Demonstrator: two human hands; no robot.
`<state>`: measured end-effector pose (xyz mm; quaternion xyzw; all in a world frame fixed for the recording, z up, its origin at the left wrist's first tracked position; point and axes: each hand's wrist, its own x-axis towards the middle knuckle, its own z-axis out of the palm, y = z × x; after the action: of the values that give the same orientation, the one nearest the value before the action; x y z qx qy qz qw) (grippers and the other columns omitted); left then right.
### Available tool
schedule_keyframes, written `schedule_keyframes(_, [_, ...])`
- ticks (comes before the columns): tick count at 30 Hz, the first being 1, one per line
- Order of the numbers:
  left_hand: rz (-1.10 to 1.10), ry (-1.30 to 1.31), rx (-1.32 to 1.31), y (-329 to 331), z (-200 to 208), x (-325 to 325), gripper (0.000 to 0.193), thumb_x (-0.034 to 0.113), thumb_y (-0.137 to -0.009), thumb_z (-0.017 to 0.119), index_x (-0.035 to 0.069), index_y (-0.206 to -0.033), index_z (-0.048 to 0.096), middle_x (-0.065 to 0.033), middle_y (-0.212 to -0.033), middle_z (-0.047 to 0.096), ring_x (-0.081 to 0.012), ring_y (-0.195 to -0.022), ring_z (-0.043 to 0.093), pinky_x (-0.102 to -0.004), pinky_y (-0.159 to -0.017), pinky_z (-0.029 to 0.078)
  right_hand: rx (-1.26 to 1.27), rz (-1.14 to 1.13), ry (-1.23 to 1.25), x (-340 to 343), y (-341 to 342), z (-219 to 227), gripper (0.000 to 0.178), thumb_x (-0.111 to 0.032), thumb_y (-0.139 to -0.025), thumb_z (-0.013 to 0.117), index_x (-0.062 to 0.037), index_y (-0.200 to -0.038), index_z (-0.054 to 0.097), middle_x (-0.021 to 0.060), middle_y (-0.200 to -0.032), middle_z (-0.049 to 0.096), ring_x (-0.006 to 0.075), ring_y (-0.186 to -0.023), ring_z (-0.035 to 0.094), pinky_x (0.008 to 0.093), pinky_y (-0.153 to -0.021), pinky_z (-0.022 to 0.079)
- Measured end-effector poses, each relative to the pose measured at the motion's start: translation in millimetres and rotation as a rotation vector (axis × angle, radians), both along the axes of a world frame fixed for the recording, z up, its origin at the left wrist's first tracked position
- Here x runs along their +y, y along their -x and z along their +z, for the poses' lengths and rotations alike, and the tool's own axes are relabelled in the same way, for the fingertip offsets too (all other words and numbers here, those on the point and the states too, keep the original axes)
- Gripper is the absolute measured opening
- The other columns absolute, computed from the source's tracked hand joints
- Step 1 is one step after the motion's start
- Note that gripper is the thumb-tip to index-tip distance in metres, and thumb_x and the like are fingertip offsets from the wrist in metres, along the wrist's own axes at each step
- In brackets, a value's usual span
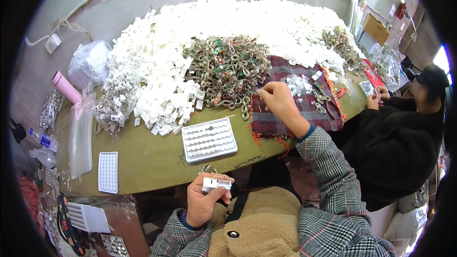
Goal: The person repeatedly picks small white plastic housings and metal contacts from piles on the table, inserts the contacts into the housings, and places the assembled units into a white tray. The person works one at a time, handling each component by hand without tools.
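Observation:
My left hand (202, 203), low in front of my chest, is closed around a small white plastic box-like piece (216, 185). A bit of grey-brown looped cord (208, 168) shows just behind those fingers. My right hand (277, 99) reaches over the dark plaid cloth (296, 120) with thumb and forefinger pinched together. What the pinch holds, if anything, is too small to tell. Beside it rises a heap of grey-brown looped cords (228, 69). Between my hands and the heap lies a white tray (209, 139) with rows of round white pieces.
A large pile of white plastic pieces (162, 47) covers the back of the olive table (152, 162). At left are a second white tray (108, 172), a pink roll (66, 87) and plastic bags (90, 64). A co-worker in black (390, 147) sits close on my right.

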<state>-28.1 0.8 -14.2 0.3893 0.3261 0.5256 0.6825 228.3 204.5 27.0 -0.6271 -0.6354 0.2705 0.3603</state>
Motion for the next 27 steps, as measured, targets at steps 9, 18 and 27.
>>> schedule_keyframes(9, [0.035,0.026,0.016,2,-1,-4,0.019,0.008,-0.094,0.066,-0.005,-0.106,0.059,-0.0183,-0.102,0.068,-0.0153,-0.068,0.062,-0.0281,-0.056,0.055,0.213,0.026,-0.054,8,5,-28,0.022,-0.015,-0.082,0.076,0.0056,-0.076,0.069,0.0044,-0.063,0.063,0.0068,-0.058,0.055,0.0271,-0.053,0.044])
schedule_keyframes(18, [-0.003,0.065,0.020,-13,5,-6,0.018,0.006,-0.096,0.062,-0.004,-0.110,0.059,-0.0202,-0.104,0.068,-0.0158,-0.071,0.062,-0.0286,-0.057,0.055,0.097,0.025,-0.340,-13,-11,-2,0.016,-0.009,-0.079,0.077,0.0042,-0.077,0.068,0.0032,-0.067,0.065,0.0063,-0.061,0.053,0.0257,-0.055,0.044])
schedule_keyframes(27, [0.032,0.034,0.039,-24,21,-1,0.017,0.006,-0.096,0.062,-0.005,-0.110,0.060,-0.0182,-0.106,0.069,-0.0134,-0.073,0.063,-0.0270,-0.061,0.056,0.047,0.116,-0.624,3,9,13,0.018,-0.009,-0.074,0.076,0.0043,-0.072,0.066,0.0184,-0.073,0.064,0.0338,-0.071,0.064,0.0406,-0.070,0.051])
